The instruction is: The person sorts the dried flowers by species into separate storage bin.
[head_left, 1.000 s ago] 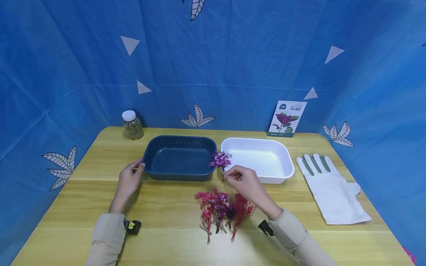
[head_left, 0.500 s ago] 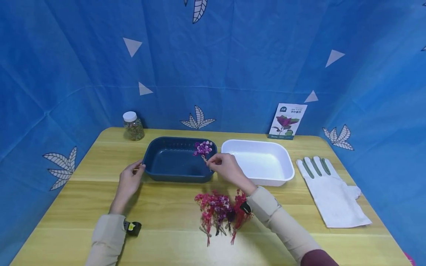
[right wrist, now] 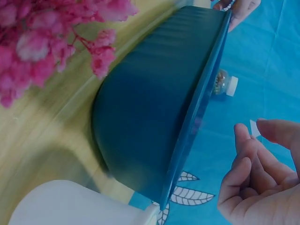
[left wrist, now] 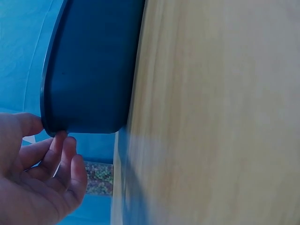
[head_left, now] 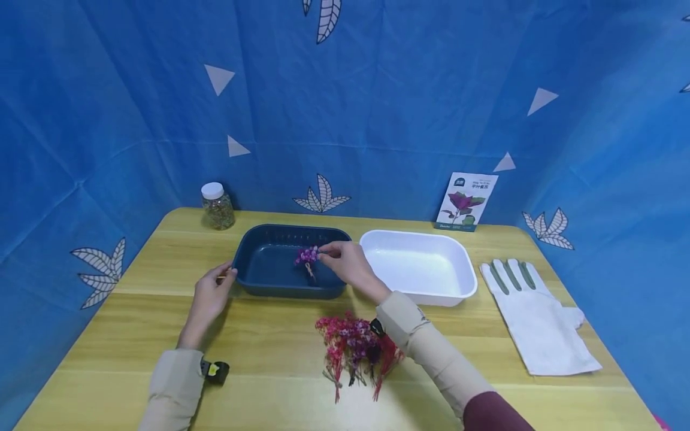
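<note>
Blue cloth (head_left: 409, 108) printed with leaves and triangles hangs behind a pale wooden table (head_left: 259, 365), and the dark blue tray (head_left: 291, 291) on that table is the thing to steer by. Just to its right sits a white tray (head_left: 417, 269), and well to its right lies a white glove (head_left: 539, 329) with green-striped fingers. Nearer the person than the blue tray, and a little to its right, lie several tied bunches of pink, red and purple flowers (head_left: 350, 338). Behind it to the right leans a seed packet (head_left: 465, 202); behind its left corner stands a capped jar (head_left: 219, 211).

At the blue tray's near left corner, the left hand (head_left: 212, 293) pinches the rim between thumb and fingers. That is a sound brace; it should stay light, so the tray neither slides nor tips. Over the tray's right half, the right hand (head_left: 353, 263) has thumb and forefinger parted in its wrist view, nothing visible between them, though from above it is hard to say whether a fingertip brushes the blossoms.

Smallest is the purple sprig (head_left: 307, 256), inside the blue tray, right of centre, its tied stems toward the near wall. To place it well, I'd lift the fingers straight up, since dried heads probably snag and shed, and adjust it only by the stems.
</note>
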Tool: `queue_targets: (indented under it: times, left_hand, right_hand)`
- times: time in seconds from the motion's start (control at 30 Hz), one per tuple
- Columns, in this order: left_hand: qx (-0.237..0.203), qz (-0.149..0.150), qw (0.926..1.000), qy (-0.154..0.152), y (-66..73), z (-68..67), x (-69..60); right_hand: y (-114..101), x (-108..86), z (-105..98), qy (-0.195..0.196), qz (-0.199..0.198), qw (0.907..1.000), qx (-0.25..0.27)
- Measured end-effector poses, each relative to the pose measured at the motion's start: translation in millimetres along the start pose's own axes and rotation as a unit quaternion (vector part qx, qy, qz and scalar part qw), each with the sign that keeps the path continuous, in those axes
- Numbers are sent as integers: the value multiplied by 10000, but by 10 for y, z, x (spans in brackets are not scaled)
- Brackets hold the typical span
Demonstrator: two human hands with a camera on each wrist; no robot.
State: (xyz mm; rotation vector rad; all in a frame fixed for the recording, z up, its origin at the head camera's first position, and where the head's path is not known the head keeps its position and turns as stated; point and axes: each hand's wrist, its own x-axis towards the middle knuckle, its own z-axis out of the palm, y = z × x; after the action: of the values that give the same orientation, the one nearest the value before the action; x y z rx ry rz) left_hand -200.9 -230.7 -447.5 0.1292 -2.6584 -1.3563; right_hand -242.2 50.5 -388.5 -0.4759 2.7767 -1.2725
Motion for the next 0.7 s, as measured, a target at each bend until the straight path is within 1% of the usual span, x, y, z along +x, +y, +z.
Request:
queue_targets:
  times: [0.13,0.3,0.37,0.7]
  left_hand:
    - [-33,-1,10000,0,-10,10,1]
    - [-42,24,10000,52,-11,11,6]
    - [-56,25,10000,38,-12,9,8]
    - [-101,-57,9999,24,-5,2,-13]
  right_hand:
    - [12,-40,-43,-18,134,9999,71]
    - [45,-130,-130,16,190,9989,438]
    - [48,-171,-171,67,205,9985,505]
    - [52,-418,-338,389,112,9984,406]
